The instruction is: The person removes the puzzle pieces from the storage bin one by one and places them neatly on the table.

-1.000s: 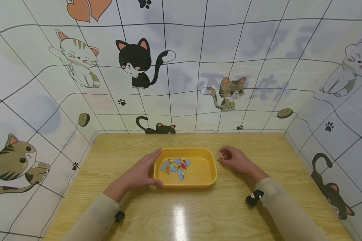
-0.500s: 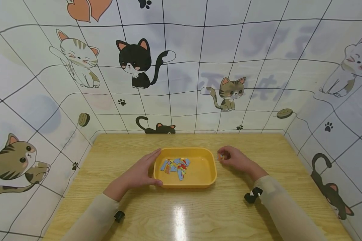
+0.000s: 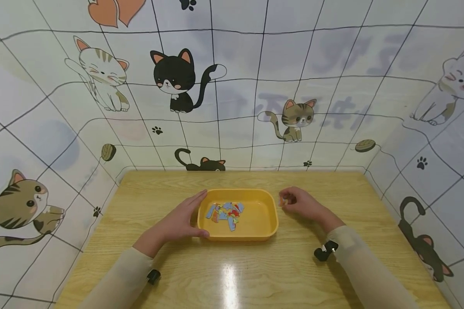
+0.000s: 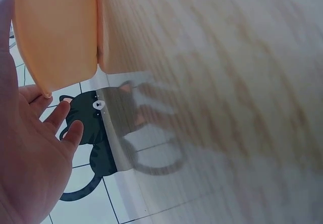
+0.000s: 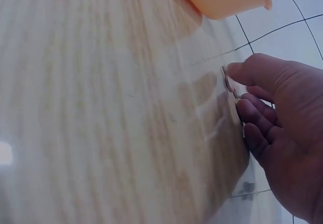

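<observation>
A yellow tray (image 3: 257, 235) stands mid-table, with several blue, red and orange puzzle pieces (image 3: 224, 212) clustered in its left half. My left hand (image 3: 179, 221) rests against the tray's left side, thumb at the near left corner and fingers straight along the far left. In the left wrist view that hand's (image 4: 35, 148) fingertips meet the tray's rim. Just right of the tray, my right hand (image 3: 303, 206) pinches a small colourful puzzle piece (image 3: 282, 201) close to the table. The right wrist view gives the piece's thin, notched edge (image 5: 228, 80) near the thumb tip.
The wooden table (image 3: 201, 274) meets a cloth backdrop (image 3: 236, 103) printed with cats and grid lines at the back and both sides. Small black devices sit at both wrists, one of them at the right cuff (image 3: 325, 251).
The head view has shifted very slightly. The right hand and its puzzle piece have turned a little in place; the left hand and tray stay put.
</observation>
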The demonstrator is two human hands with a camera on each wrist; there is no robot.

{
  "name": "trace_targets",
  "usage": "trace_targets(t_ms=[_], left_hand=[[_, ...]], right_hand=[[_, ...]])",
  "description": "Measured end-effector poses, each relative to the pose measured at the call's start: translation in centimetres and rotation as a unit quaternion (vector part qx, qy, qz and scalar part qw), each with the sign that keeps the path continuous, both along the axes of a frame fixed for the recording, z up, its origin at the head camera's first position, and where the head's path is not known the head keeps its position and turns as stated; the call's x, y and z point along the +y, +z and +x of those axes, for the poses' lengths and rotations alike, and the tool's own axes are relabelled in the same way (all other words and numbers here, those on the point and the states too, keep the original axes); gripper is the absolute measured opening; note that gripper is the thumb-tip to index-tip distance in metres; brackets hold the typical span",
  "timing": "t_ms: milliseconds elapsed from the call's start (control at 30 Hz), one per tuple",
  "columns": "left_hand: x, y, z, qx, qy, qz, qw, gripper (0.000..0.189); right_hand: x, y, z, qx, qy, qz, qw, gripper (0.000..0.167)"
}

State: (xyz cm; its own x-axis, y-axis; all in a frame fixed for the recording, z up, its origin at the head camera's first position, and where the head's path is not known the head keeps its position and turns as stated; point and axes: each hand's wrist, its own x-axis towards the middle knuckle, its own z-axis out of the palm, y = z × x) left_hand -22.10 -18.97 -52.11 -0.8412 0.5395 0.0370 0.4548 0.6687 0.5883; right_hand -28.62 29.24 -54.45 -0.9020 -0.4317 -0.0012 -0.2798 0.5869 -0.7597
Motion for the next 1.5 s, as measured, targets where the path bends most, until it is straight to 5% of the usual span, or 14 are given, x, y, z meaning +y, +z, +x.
trace_targets(t_ms=[200,333,1033,1500], left_hand=[[0.1,-0.2,-0.2,0.004,0.000,-0.001,1.0000,0.136],[0.1,-0.3,-0.3,0.005,-0.001,-0.003,1.0000,0.135],[0.1,0.0,-0.3,0.001,-0.002,-0.005,1.0000,0.138],[-0.1,-0.2,-0.3,0.001,-0.003,-0.004,1.0000,0.138]], right_hand=[[-0.2,0.3,0.6,0.021,-0.063,-0.020,0.9976,0.039],[-0.7,1.5,1.2,0.041,-0.071,-0.040,0.9958,0.040],[-6.3,5.5,3.2,0.148,0.039,-0.034,0.9876,0.042],[-10.2,6.1,4.0,0.094,0.092,0.005,0.9913,0.052]])
